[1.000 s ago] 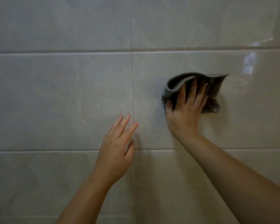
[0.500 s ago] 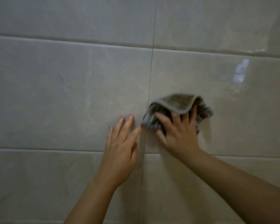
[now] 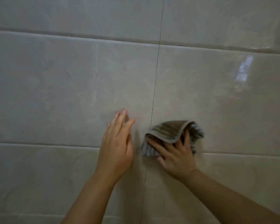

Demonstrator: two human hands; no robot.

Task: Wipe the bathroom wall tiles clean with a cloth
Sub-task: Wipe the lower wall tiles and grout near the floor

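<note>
A folded grey-brown striped cloth point(image 3: 166, 130) is pressed against the beige wall tiles point(image 3: 71, 88), just right of a vertical grout line. My right hand point(image 3: 176, 156) holds it flat to the wall, fingers spread under the cloth's folded flap. My left hand point(image 3: 117, 144) rests flat on the neighbouring tile to the left of the grout line, fingers together and pointing up, holding nothing. Part of the cloth hangs below and to the right of my right fingers.
Large glossy tiles fill the whole view, with horizontal grout lines point(image 3: 39, 144) above and below the hands. A bright reflection point(image 3: 243, 69) shines on the upper right tile.
My right hand has dragged the cloth down and to the left along the tile, from high on the right tile to near the lower grout line. My left hand stays planted on the wall.
</note>
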